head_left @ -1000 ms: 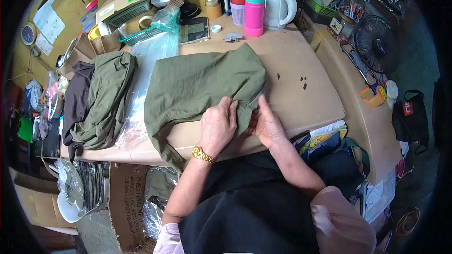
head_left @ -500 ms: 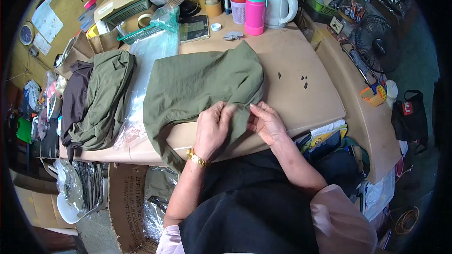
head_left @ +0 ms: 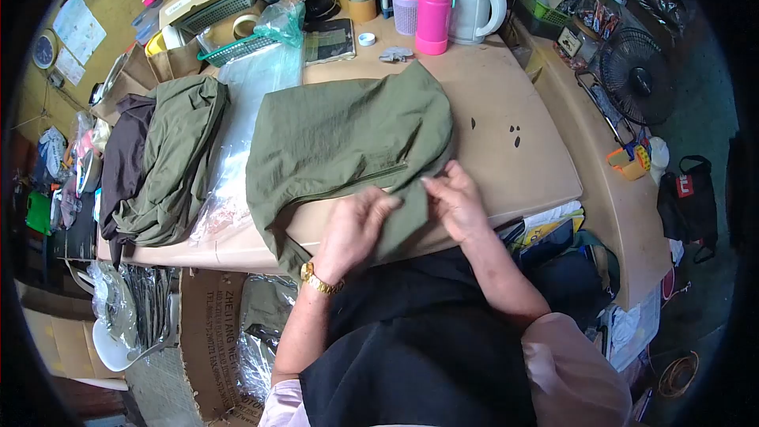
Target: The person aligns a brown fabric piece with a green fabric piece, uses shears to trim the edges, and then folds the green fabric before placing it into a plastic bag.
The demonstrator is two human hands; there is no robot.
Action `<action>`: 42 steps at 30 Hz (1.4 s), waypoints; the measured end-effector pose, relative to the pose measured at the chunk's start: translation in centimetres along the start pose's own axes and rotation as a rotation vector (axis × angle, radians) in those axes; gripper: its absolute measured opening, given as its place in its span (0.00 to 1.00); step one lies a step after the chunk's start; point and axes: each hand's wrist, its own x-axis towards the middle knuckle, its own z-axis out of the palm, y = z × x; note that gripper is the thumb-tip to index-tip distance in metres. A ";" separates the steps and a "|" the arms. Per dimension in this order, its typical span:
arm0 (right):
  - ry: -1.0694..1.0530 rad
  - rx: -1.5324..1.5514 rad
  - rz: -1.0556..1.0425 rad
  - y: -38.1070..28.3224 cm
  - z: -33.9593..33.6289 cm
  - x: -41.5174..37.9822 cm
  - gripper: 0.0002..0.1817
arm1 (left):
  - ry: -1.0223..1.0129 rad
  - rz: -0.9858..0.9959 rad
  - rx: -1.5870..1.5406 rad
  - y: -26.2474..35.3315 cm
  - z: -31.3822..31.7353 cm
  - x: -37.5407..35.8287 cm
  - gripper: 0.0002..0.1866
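An olive-green cloth bag [head_left: 340, 122] lies on the table, with a zipper [head_left: 364, 179] across its near side. A strap-like band of its cloth hangs over the table's front edge at the left. My left hand [head_left: 352, 229] pinches the near part of the bag between thumb and fingers. To its right, my right hand [head_left: 457, 204] grips a fold of the same cloth by its edge. Part of the bag between and under my hands is hidden from view.
Left of the bag lie clear plastic sheets [head_left: 257, 95] and a pile of folded green and dark cloth [head_left: 170, 158]. A pink bottle [head_left: 432, 24] and an electric kettle [head_left: 472, 4] stand at the back. A cardboard box [head_left: 209, 332] is below the table.
My left hand has moved slightly down and the right one slightly right. More of the zipper shows now, and the bag has shifted a little within the view.
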 end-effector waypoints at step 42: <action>-0.090 -1.070 -0.697 -20.9 1.4 15.4 0.06 | 0.559 0.083 0.017 -4.5 -20.4 8.0 0.10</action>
